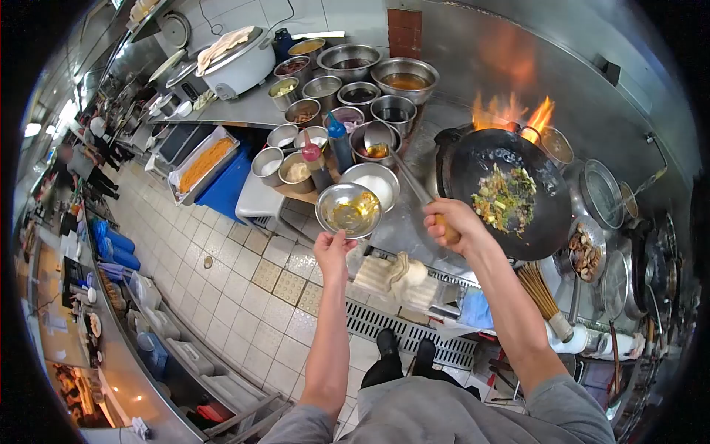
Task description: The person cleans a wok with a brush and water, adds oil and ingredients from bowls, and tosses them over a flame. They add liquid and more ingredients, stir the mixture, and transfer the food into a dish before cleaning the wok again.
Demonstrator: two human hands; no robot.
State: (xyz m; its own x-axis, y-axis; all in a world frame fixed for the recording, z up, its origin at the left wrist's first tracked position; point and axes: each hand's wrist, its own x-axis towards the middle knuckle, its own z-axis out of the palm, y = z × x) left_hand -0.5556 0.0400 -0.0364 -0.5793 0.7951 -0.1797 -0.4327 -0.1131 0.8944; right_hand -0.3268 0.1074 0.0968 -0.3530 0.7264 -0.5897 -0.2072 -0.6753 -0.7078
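My left hand (pixel 332 251) grips the near rim of a small steel bowl (pixel 325 214), tilted so its inside shows, with yellow egg-like residue in it. My right hand (pixel 455 226) is closed around the wooden handle of a steel ladle (pixel 414 180). The ladle's head, with some yellow and reddish stuff at it, is over a steel pot among the seasoning containers. On the stove to the right sits a black wok (pixel 543 163) with chopped green and pale vegetables (pixel 504 196) in it. Flames (pixel 510 112) rise behind the wok.
Bowls of sauces and seasonings (pixel 406 78) crowd the counter, with squeeze bottles (pixel 339 137) among them. A folded towel (pixel 396 277) lies at the stove's front edge. Right of the wok are a bamboo brush (pixel 540 292) and strainers (pixel 603 194). Other people (pixel 85 159) stand far left.
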